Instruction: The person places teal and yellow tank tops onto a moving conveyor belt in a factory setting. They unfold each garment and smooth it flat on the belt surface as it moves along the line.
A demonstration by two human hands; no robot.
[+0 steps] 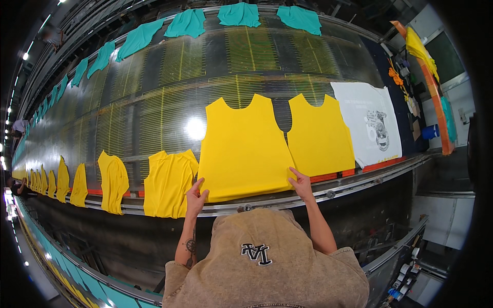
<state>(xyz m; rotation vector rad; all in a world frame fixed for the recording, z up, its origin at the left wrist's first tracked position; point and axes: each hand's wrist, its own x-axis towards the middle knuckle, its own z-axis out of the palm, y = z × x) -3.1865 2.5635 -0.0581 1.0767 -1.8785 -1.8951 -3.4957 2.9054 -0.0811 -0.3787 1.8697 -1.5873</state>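
Observation:
A yellow shirt panel (244, 149) with a scooped neckline lies spread on the long dark table in front of me. My left hand (195, 198) grips its lower left corner, and my right hand (302, 185) grips the lower right one. Between them the hem bows slightly over the table's near edge. To the right, a second yellow panel (321, 138) lies flat, close beside the first. On the left is a rumpled yellow panel (169, 182), its lower end hanging over the metal rail.
More yellow pieces (113, 179) line the near edge leftward. Teal pieces (239, 14) drape along the far edge. A printed white cloth (367, 123) lies at the right end, near a blue container (430, 132). The metal rail (328, 196) runs between me and the table (179, 97).

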